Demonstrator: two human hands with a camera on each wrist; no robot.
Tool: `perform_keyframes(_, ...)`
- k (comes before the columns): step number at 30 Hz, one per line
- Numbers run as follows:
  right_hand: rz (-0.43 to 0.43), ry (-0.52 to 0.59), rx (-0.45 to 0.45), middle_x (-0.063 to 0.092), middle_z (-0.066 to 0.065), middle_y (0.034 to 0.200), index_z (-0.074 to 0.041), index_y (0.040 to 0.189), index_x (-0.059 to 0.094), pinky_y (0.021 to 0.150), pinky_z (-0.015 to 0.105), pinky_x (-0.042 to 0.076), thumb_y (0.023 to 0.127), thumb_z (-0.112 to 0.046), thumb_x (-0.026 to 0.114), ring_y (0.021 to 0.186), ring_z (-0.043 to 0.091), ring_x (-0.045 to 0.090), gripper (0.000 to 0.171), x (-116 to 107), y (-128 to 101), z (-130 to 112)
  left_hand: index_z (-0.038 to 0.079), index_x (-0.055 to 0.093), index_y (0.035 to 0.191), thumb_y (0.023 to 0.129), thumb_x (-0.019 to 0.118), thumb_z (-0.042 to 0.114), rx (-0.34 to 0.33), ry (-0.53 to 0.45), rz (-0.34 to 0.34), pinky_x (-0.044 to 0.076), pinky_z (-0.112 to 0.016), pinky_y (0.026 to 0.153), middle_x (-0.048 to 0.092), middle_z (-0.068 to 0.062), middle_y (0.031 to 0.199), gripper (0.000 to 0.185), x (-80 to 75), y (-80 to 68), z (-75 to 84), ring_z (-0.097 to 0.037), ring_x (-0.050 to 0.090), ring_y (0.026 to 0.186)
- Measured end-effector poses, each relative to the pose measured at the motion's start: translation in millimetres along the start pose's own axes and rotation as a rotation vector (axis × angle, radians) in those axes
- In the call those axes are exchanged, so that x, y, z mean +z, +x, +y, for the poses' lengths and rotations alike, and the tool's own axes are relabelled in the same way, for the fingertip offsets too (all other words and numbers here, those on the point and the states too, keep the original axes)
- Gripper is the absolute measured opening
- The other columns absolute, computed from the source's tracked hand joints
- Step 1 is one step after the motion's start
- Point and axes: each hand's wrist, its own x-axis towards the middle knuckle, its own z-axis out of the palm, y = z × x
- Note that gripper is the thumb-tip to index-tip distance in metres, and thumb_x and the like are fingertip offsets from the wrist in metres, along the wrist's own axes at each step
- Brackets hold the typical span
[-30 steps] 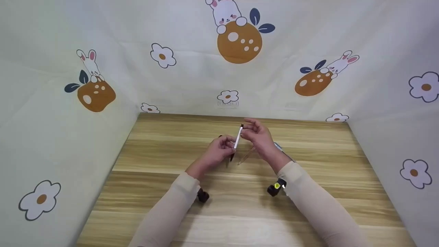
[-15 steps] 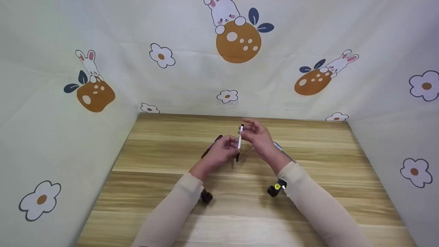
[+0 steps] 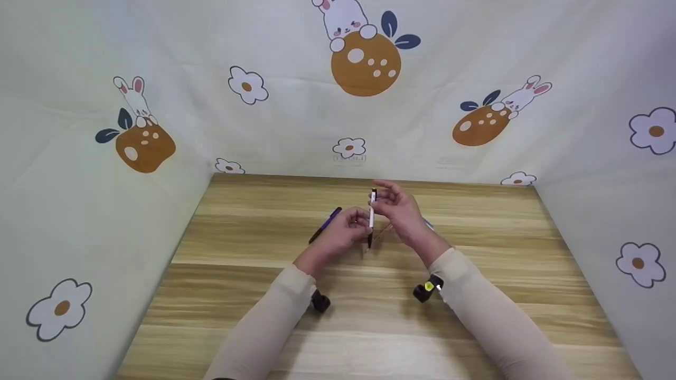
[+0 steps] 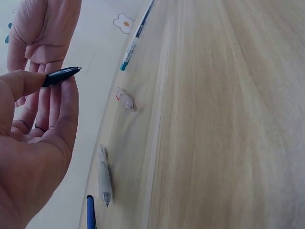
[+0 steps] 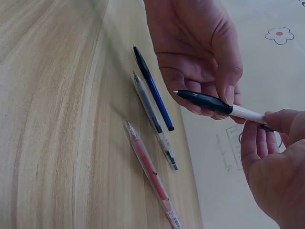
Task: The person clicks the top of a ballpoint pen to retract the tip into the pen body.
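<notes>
Both hands hold one ballpoint pen (image 3: 372,217) above the table, with a white barrel and a black lower part. Its bare tip points down toward the wearer in the head view. My left hand (image 3: 340,232) pinches the black grip section (image 5: 205,99) between thumb and fingers. Up at the white end, my right hand (image 3: 402,215) pinches the barrel, with its index finger stretched out in the head view. A blue pen with a black grip (image 3: 326,224) lies on the table left of the left hand.
On the wooden table (image 3: 369,327) lie a clear pen (image 5: 155,119), a pink-red pen (image 5: 150,167) and a teal-ended pen (image 4: 135,43), the last partly hidden behind the right wrist in the head view. A patterned cloth (image 3: 296,121) encloses the back and sides.
The left hand and the pen have shifted right, and the pen stands steeper in the head view. The blue pen has come into sight. The right hand has closed its pinch on the white end.
</notes>
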Motion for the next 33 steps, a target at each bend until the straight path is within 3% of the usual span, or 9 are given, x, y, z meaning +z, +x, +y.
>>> perform_keyframes(7, 0.012, -0.005, -0.008, 0.07, 0.021, 0.123, -0.001, 0.149, 0.063, 0.096, 0.036, 0.063, 0.1, 0.01, 0.072, 0.106, 0.022, 0.073, 0.051, -1.3, 0.8, 0.9, -0.001, 0.064, 0.123, 0.102, 0.068, -0.005, -0.005, -0.004, 0.006, 0.062, -0.032, 0.084, 0.067, -0.004, 0.107, 0.022, 2.6, 0.1, 2.0, -0.015, 0.066, 0.097)
perform_keyframes(22, 0.017, -0.015, -0.004, 0.069, 0.025, 0.124, -0.001, 0.14, 0.07, 0.095, 0.035, 0.063, 0.1, 0.008, 0.074, 0.108, 0.021, 0.07, 0.041, -2.9, -0.2, -3.3, 0.004, 0.065, 0.123, 0.104, 0.069, -0.001, -0.017, -0.014, 0.01, 0.062, -0.036, 0.085, 0.067, -0.005, 0.11, 0.021, 5.0, -0.8, 5.0, -0.017, 0.067, 0.098)
perform_keyframes(33, 0.027, -0.049, -0.038, 0.071, 0.019, 0.116, 0.0, 0.136, 0.072, 0.094, 0.034, 0.063, 0.099, 0.007, 0.077, 0.106, 0.022, 0.071, 0.038, -3.9, 0.4, -3.3, 0.0, 0.065, 0.118, 0.101, 0.067, -0.009, 0.062, -0.031, 0.02, 0.06, -0.028, 0.082, 0.066, -0.003, 0.103, 0.02, 7.8, 3.4, 4.7, -0.014, 0.066, 0.094)
